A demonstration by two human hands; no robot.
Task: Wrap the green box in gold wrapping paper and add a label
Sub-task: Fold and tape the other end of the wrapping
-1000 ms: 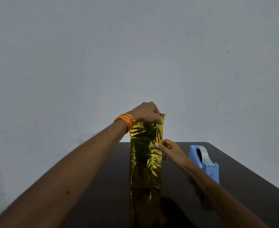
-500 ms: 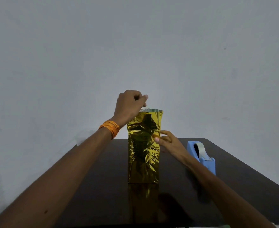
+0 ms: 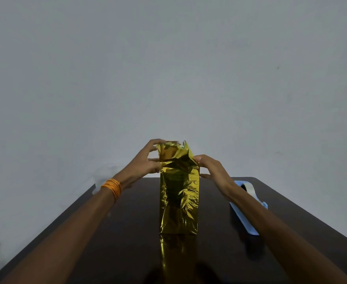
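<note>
Centre frame, wrapping paper (image 3: 178, 201): metallic gold, crinkled, with bright yellow glints and olive-dark folds.
The table (image 3: 127, 232): glossy dark brown, gold reflection below the paper.
Right of centre, tape dispenser (image 3: 242, 214): light blue.
Left of centre, wrist threads (image 3: 111, 188): orange.
The wall (image 3: 168, 68): plain pale grey.

The wrapped box (image 3: 178, 201) stands upright on the table (image 3: 127, 232), near its middle and straight ahead of me. My left hand (image 3: 146, 162) is at its upper left, pinching the loose paper (image 3: 172, 150) at the top. My right hand (image 3: 213, 171) touches the upper right edge. The tape dispenser (image 3: 242, 214) lies on the table right of the box, well apart from it and partly behind my right forearm. The wall (image 3: 168, 68) rises behind the table's far edge.
</note>
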